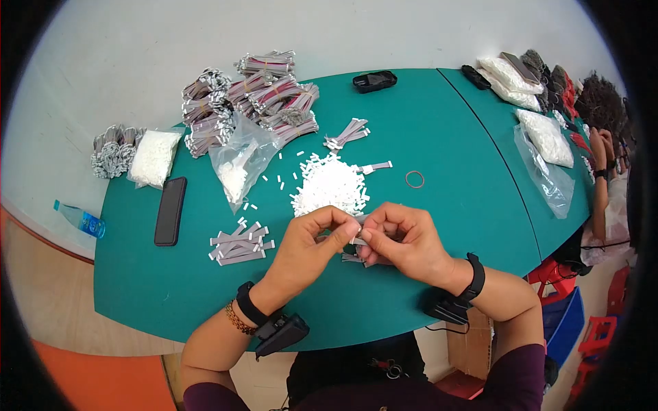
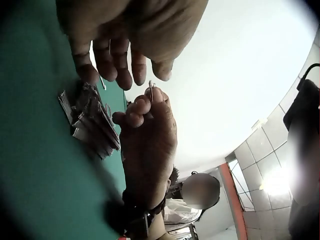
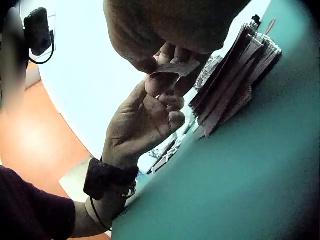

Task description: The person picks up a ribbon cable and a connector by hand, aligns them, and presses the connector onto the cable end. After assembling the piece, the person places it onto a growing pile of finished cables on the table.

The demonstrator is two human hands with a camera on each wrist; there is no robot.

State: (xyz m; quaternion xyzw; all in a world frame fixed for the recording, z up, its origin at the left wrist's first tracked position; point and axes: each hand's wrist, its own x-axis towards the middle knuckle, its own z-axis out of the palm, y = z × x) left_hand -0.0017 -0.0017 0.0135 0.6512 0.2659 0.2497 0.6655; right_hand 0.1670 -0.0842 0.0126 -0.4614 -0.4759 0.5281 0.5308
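My left hand (image 1: pixel 312 250) and right hand (image 1: pixel 409 241) meet just in front of a heap of small white connectors (image 1: pixel 330 185). Between them is a short grey ribbon cable (image 3: pixel 175 68) with a white end piece. The thumb and fingers of my right hand pinch this cable, seen also in the left wrist view at the right hand (image 2: pixel 148 150). Thumb and forefinger of my left hand (image 3: pixel 137 122) close together at the cable's end, their tips partly hidden. Under the hands lies a stack of grey ribbon cables (image 2: pixel 95 122).
Loose cables (image 1: pixel 240 244) lie front left, beside a phone (image 1: pixel 170 211). Bundled cables (image 1: pixel 264 99), an open plastic bag (image 1: pixel 236 161) and a full bag (image 1: pixel 155 157) stand behind. A rubber band (image 1: pixel 415 179) lies right. Another person's hands (image 1: pixel 602 149) show far right.
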